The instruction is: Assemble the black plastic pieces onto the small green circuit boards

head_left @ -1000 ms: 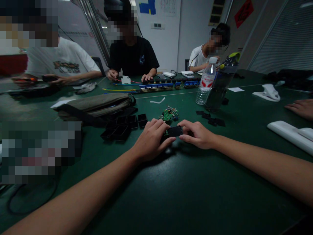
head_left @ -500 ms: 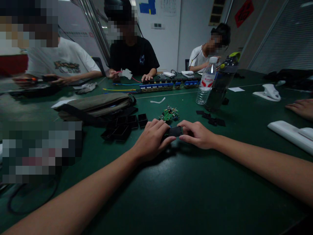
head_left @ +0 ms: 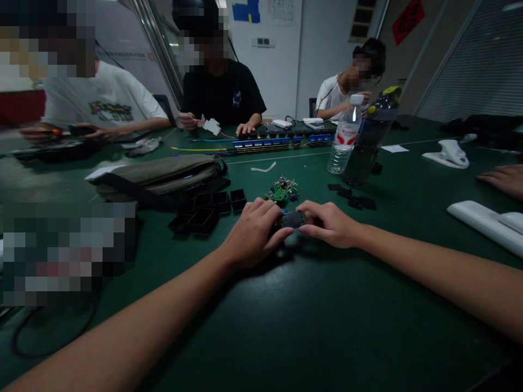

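Between my two hands is a small black rectangular plastic case (head_left: pixel 293 219), held just above the green table. My left hand (head_left: pixel 258 231) grips its left end, fingers over the far side and thumb on the near side. My right hand (head_left: pixel 330 224) pinches the right end between thumb and index finger. A bit of blue shows at the case's far left corner; what it belongs to I cannot make out. Just beyond lies a pile of small green circuit boards (head_left: pixel 281 189) with wires. Several black open boxes (head_left: pixel 203 220) sit left of my left hand, and flat black pieces (head_left: pixel 356 201) lie beyond my right.
A clear water bottle (head_left: pixel 345 139) and a dark drinking bottle (head_left: pixel 370 144) stand at the back right. A grey-green bag (head_left: pixel 163 177) lies at the left, a white device (head_left: pixel 490 223) at the right. Co-workers sit across the table; another person's hand (head_left: pixel 504 179) rests at the right edge.
The black case has tilted slightly in my fingers, and more blue shows at its far left corner. My hands have stayed in place.
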`<state>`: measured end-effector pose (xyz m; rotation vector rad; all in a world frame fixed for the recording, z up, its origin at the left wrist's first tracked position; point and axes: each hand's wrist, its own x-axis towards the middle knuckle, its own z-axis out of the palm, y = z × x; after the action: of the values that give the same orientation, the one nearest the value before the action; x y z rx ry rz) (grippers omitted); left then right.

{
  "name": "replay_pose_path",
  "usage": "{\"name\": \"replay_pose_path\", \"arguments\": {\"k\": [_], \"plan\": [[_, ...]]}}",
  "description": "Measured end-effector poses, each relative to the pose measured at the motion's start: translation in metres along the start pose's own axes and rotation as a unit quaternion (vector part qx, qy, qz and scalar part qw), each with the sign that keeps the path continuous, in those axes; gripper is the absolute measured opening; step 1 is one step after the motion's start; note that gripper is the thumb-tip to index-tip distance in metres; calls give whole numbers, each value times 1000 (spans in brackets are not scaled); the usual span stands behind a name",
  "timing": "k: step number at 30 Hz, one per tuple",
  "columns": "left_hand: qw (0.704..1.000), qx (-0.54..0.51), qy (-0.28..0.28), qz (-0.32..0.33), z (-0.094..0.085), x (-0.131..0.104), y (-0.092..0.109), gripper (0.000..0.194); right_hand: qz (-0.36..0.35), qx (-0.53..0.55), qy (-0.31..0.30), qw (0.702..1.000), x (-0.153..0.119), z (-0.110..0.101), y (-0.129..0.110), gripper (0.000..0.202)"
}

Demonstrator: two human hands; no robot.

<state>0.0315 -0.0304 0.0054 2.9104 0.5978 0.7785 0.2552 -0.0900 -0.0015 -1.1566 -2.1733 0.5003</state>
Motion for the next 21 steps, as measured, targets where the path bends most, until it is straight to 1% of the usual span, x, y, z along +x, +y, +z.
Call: {"name": "replay_pose_path", "arguments": {"k": [7, 21], "plan": [[1000, 9, 1, -11, -1, 1, 1, 33, 0, 6, 0, 1000, 0, -1, -1, 33], [1000, 3, 0, -7, 1, 1, 0, 32, -1, 10, 0, 1000, 0, -1, -1, 31]]}}
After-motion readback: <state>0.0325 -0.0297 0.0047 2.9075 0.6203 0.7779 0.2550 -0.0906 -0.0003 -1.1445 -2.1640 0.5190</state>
